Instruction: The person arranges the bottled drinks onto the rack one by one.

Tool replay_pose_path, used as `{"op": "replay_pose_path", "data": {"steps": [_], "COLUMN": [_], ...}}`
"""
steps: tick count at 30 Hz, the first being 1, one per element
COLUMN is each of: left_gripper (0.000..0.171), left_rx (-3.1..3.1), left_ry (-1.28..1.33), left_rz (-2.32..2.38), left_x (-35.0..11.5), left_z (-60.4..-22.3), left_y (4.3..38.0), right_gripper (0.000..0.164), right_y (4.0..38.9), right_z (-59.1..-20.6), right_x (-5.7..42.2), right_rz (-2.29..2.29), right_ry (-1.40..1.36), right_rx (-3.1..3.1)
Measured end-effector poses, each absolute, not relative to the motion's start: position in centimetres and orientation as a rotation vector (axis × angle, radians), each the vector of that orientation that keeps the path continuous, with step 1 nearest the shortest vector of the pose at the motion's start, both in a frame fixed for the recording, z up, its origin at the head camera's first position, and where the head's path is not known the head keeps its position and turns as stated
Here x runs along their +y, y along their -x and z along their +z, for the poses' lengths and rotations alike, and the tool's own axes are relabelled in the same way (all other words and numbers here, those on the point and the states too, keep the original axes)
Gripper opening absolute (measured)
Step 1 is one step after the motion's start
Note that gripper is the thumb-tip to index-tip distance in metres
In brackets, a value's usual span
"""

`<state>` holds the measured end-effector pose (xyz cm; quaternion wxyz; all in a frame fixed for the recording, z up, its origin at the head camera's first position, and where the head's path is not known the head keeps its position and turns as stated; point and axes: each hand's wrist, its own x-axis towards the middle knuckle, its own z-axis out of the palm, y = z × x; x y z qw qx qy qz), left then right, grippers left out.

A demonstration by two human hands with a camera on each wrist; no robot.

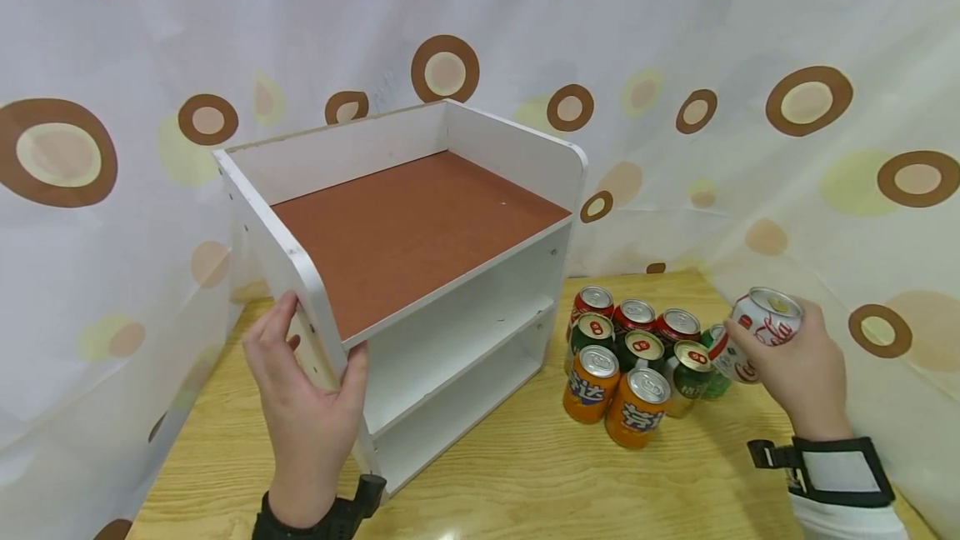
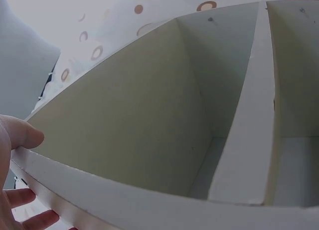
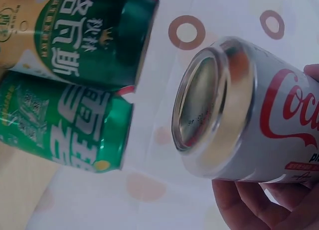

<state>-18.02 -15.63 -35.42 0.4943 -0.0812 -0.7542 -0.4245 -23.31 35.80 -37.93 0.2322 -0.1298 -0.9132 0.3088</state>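
My left hand [image 1: 311, 415] grips the near side panel of a white shelf unit [image 1: 510, 125] with a brown top. In the left wrist view its thumb [image 2: 27, 135] lies over the panel edge, with fingers on the outer side. My right hand [image 1: 813, 369] holds a tilted white Coca-Cola can [image 3: 286, 115] above the table, to the right of the grouped cans. That can's domed bottom faces the right wrist camera. Nearest to it are a green Sprite can [image 3: 65, 125] and a dark green kvass can [image 3: 94, 41].
Left of the Sprite can, red-sided cans [image 1: 637, 312] stand at the back, green cans [image 1: 643, 348] in the middle and two orange Fanta cans [image 1: 633, 415] in front. The wooden table [image 1: 555, 482] meets a patterned cloth [image 1: 675, 23] behind.
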Motion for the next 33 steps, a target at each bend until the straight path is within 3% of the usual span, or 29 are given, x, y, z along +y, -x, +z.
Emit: {"op": "replay_pose_path", "data": {"steps": [33], "left_gripper": [0.076], "left_rx": [-1.793], "left_ry": [0.214], "left_rz": [-1.048], "left_x": [-15.4], "left_z": [-35.4], "left_y": [18.1], "right_gripper": [0.092], "right_y": [26.7], "right_z": [-31.9], "right_x": [30.3], "right_rz": [0.871], "right_ry": [0.142], "right_rx": [-2.457]}}
